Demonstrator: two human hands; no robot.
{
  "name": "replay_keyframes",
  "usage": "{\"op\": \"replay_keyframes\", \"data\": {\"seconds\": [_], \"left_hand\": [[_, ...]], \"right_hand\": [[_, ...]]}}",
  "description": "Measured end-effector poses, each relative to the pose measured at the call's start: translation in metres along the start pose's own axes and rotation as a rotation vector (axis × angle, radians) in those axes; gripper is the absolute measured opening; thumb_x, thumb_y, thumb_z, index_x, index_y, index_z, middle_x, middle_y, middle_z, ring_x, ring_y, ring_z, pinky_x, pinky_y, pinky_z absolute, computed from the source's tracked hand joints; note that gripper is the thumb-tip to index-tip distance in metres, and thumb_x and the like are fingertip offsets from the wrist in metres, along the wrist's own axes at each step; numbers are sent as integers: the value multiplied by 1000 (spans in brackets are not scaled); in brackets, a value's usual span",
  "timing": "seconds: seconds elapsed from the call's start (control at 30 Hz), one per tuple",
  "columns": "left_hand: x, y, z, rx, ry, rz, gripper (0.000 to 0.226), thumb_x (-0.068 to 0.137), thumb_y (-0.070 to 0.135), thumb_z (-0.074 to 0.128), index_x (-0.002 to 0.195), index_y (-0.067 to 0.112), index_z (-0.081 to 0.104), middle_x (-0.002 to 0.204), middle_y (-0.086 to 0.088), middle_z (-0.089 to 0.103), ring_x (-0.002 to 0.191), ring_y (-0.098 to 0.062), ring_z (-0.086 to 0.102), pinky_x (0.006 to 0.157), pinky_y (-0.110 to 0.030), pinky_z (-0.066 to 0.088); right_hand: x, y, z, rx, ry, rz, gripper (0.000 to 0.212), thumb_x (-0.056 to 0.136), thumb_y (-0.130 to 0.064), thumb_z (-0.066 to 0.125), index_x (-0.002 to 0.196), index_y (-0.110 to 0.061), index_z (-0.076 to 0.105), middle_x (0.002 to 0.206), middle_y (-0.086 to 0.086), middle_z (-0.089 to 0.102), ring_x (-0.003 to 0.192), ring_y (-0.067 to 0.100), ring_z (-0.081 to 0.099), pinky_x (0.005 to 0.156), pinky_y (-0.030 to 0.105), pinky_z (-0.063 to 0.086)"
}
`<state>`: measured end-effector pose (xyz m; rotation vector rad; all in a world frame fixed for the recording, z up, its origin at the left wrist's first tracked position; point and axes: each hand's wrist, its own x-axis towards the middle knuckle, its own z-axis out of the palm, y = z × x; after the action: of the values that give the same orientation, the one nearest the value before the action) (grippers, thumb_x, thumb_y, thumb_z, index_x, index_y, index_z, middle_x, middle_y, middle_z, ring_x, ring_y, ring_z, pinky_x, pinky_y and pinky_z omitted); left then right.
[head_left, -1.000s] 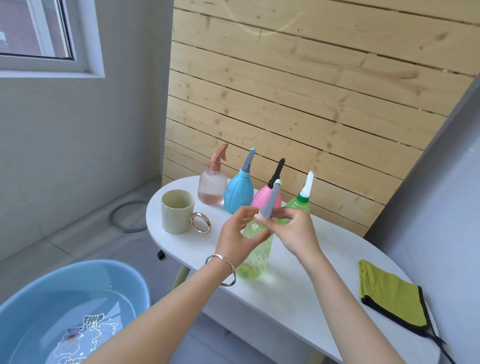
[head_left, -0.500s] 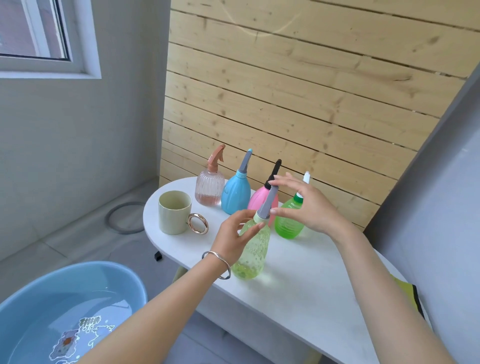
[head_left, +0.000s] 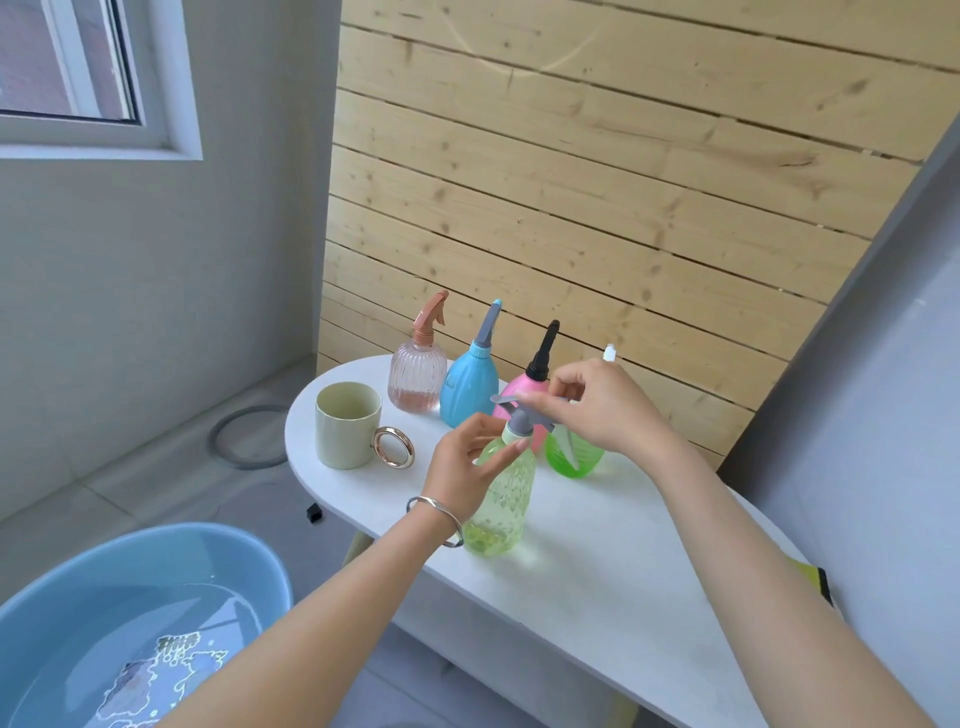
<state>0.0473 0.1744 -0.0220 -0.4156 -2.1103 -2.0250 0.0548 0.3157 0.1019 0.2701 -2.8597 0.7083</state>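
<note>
Head view: your left hand (head_left: 462, 470) is wrapped round the shoulder and neck of the pale green spray bottle (head_left: 501, 504), thumb and forefinger curled just under its collar. The bottle stands upright on the white table (head_left: 597, 571), at the near edge, in front of the row of other sprayers.

Your right hand (head_left: 597, 410) has changed most. Half a second ago it hovered with spread fingers beside the upright nozzle; now it has come down and pinches the grey spray head (head_left: 519, 423) between thumb and fingertips. The head has swung with it. It stood straight up before and now lies across the neck, its tip pointing left. I read that as the unscrewing getting under way, with the left hand bracing the body against the twist. The cap looks seated on the neck, so expect more turns before it lifts.

The peach ribbed bottle (head_left: 417, 379), blue bottle (head_left: 467, 387), pink bottle (head_left: 511, 387) and bright green bottle (head_left: 571, 460) are lined up behind as they were. Your right wrist passes close over the green one, so mind it as you turn. The cream mug (head_left: 345, 426) sits to the left. The blue basin (head_left: 171, 532) of water is on the floor below, probably your source for filling.
</note>
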Motion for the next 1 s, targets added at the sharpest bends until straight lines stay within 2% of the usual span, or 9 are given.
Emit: {"op": "replay_keyframes", "data": {"seconds": [0.07, 0.13, 0.2, 0.27, 0.43, 0.6, 0.77, 0.87, 1.0], "left_hand": [[0, 0, -3, -4, -36, -12, 12, 84, 20, 71, 93, 16, 66, 91, 7, 69, 82, 7, 62, 81, -10, 46], [2, -3, -4, -2, -54, -20, 21, 85, 24, 69, 103, 13, 69, 99, 3, 71, 92, -2, 65, 83, -9, 45], [2, -6, -5, -7, -53, -28, 27, 85, 26, 69, 108, 12, 69, 104, 1, 71, 98, -9, 66, 85, -12, 46], [1, -7, -6, -32, -27, -20, 23, 83, 26, 70, 105, 21, 64, 101, 1, 70, 97, -8, 66, 86, -16, 48], [2, -10, -8, -97, -6, -18, 38, 73, 37, 72, 102, 23, 51, 101, -8, 72, 97, -18, 68, 93, -38, 53], [-2, -12, -8, -119, -69, -20, 45, 78, 35, 67, 117, 22, 50, 110, -6, 70, 106, -13, 65, 100, -33, 48], [-8, -31, -16, 84, -186, -43, 53, 83, 30, 71, 131, 21, 50, 124, 8, 61, 119, 0, 53, 106, -26, 40], [-10, -36, -17, 154, -233, -48, 58, 75, 30, 80, 126, 27, 52, 118, 13, 62, 115, 0, 54, 103, -23, 39], [-7, -36, -17, 162, -231, -53, 59, 72, 30, 82, 123, 26, 53, 116, 13, 62, 114, -3, 54, 103, -26, 41]], "right_hand": [[0, 9, -1, 248, -42, 99, 57, 92, -56, 45, 76, -7, 68, 66, -1, 59, 59, 11, 48, 58, 26, 38], [0, 27, -1, 562, -126, 195, 42, 101, -37, 39, 102, -11, 71, 96, 5, 71, 76, 13, 60, 63, 21, 48], [-3, 47, 2, 709, -282, 205, 27, 100, -15, 44, 117, -15, 65, 108, 7, 69, 84, 12, 65, 73, 20, 52], [-8, 63, 12, 732, -406, 171, 32, 93, -8, 56, 123, -16, 62, 114, 6, 68, 100, 13, 66, 88, 24, 50], [-11, 54, 27, 777, -363, 118, 19, 85, -11, 64, 103, -18, 68, 88, -11, 72, 85, 1, 65, 79, 14, 45], [-7, 42, 38, 696, -285, 56, 16, 87, -5, 65, 88, -21, 68, 65, -19, 67, 66, -8, 59, 64, 6, 42], [-4, 38, 47, 621, -131, 9, 16, 71, -30, 82, 85, -28, 75, 82, -3, 66, 80, 10, 54, 76, 26, 44], [-6, 34, 59, 604, 3, 4, 34, 65, -31, 86, 87, -13, 68, 83, 7, 64, 77, 14, 53, 74, 34, 46], [-12, 30, 62, 627, -21, -61, 28, 79, -18, 76, 98, -27, 57, 87, -20, 64, 81, -7, 60, 73, 13, 45]]}}
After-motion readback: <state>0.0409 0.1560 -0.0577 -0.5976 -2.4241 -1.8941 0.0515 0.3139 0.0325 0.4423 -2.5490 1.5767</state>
